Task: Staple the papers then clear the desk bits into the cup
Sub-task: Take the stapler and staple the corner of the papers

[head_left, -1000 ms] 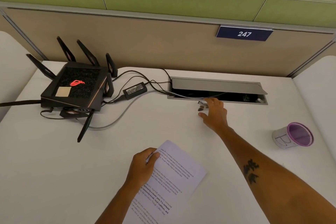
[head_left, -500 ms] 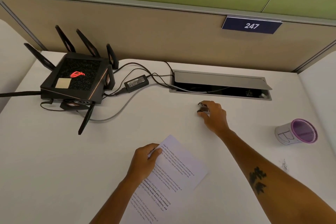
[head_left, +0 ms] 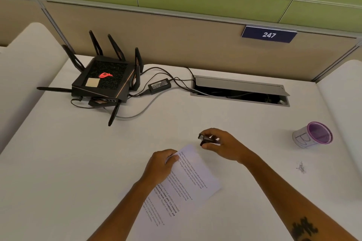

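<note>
Printed papers (head_left: 188, 182) lie on the white desk (head_left: 78, 162) near its front. My left hand (head_left: 160, 164) presses and pinches their upper left corner. My right hand (head_left: 225, 146) holds a small black stapler (head_left: 205, 139) just above and right of that corner, with its mouth pointing left. A white cup (head_left: 309, 136) with a purple rim stands at the right, tilted toward me. A small pile of tiny metal bits (head_left: 301, 168) lies on the desk below the cup.
A black router (head_left: 103, 82) with antennas sits at the back left, with a power adapter (head_left: 159, 85) and cables running into an open cable hatch (head_left: 239, 92) at the back centre. A beige partition with a "247" sign (head_left: 269, 34) closes the back.
My right hand picked up the stapler near the cable hatch and brought it toward me, down to the papers' top corner. My left hand kept hold of the papers.
</note>
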Demonstrator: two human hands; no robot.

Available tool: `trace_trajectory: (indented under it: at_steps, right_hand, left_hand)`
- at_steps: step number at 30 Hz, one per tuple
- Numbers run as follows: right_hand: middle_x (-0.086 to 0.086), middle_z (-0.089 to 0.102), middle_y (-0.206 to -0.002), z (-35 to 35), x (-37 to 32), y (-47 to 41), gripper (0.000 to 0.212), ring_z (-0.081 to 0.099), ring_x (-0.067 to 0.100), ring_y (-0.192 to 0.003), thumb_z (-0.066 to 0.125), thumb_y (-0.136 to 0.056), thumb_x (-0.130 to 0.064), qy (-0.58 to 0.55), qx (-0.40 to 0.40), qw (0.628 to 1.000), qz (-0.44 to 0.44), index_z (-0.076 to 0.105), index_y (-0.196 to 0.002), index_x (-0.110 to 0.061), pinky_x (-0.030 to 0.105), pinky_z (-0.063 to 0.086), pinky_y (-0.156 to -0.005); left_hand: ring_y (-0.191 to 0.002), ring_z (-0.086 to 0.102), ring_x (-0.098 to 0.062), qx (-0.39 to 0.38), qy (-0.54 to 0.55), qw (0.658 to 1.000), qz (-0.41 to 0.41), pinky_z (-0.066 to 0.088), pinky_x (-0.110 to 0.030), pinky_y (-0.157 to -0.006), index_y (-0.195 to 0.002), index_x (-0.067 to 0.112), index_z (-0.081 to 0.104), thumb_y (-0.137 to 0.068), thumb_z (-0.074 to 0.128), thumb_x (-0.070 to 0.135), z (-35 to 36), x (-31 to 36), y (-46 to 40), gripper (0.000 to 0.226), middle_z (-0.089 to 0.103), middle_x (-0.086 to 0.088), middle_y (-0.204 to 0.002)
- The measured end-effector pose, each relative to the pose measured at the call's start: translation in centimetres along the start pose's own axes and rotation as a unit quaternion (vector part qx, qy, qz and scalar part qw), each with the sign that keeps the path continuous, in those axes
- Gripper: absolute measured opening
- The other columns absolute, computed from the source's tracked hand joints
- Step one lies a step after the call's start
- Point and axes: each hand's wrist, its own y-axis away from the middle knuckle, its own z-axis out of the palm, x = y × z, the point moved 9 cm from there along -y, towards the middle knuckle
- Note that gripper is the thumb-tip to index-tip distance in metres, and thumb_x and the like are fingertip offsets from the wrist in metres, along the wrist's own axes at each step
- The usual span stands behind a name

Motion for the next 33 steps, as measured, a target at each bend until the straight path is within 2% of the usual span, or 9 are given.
trace_trajectory:
  at_steps: [3,8,14,18,25,33]
  right_hand:
    - [-0.014,0.066,-0.121,1.8,-1.9,1.2,0.031,0.061,-0.003,-0.109,0.077,-0.093,-0.027,0.042,-0.034,0.998,-0.022,0.067,-0.122,-0.028,0.006,0.045,-0.089]
    - [-0.008,0.065,-0.126,3.7,-4.3,2.7,0.038,0.060,0.010,-0.114,0.076,-0.093,-0.032,0.108,-0.062,0.991,-0.050,0.064,-0.129,-0.027,0.024,0.050,-0.097]
    - [-0.012,0.065,-0.125,5.4,-5.7,4.3,0.042,0.059,0.010,-0.113,0.074,-0.090,-0.045,0.201,-0.076,0.974,-0.066,0.064,-0.129,-0.031,0.037,0.051,-0.102]
    - [-0.012,0.064,-0.127,5.9,-6.9,4.7,0.041,0.057,0.011,-0.115,0.074,-0.090,-0.046,0.238,-0.082,0.965,-0.070,0.065,-0.127,-0.031,0.039,0.047,-0.104]
    - [-0.010,0.064,-0.125,6.5,-8.4,5.2,0.041,0.057,0.011,-0.114,0.074,-0.090,-0.046,0.294,-0.091,0.949,-0.072,0.067,-0.127,-0.029,0.039,0.046,-0.102]
    - [-0.008,0.066,-0.123,7.1,-9.1,5.8,0.038,0.058,0.011,-0.110,0.073,-0.092,-0.045,0.318,-0.096,0.941,-0.073,0.069,-0.126,-0.027,0.035,0.049,-0.097]
  left_hand:
    - [-0.077,0.075,-0.009,-0.012,-0.019,1.000,-0.009,0.056,-0.018,-0.064,-0.106,0.026,0.072,-0.106,0.054,0.039,0.1,-0.1,1.3,0.023,0.076,0.012,-0.094]
    - [-0.077,0.077,-0.013,-0.019,-0.030,0.999,0.007,0.062,-0.022,-0.065,-0.109,0.028,0.071,-0.106,0.052,0.043,0.0,0.2,3.0,0.024,0.076,0.009,-0.098]
    - [-0.078,0.076,-0.015,-0.024,-0.066,0.997,0.034,0.063,-0.026,-0.067,-0.106,0.024,0.069,-0.107,0.051,0.040,0.2,0.4,4.7,0.024,0.076,0.004,-0.097]
    - [-0.078,0.076,-0.016,-0.021,-0.076,0.996,0.050,0.059,-0.020,-0.064,-0.102,0.030,0.066,-0.107,0.051,0.040,0.0,0.7,5.4,0.018,0.076,0.003,-0.097]
    - [-0.079,0.076,-0.018,-0.021,-0.080,0.994,0.065,0.064,-0.030,-0.070,-0.101,0.023,0.067,-0.107,0.052,0.040,-0.2,1.4,6.0,0.024,0.077,0.001,-0.098]
    - [-0.080,0.077,-0.019,-0.023,-0.098,0.993,0.068,0.065,-0.028,-0.072,-0.102,0.028,0.065,-0.106,0.051,0.042,-0.3,1.9,6.5,0.021,0.077,0.004,-0.103]
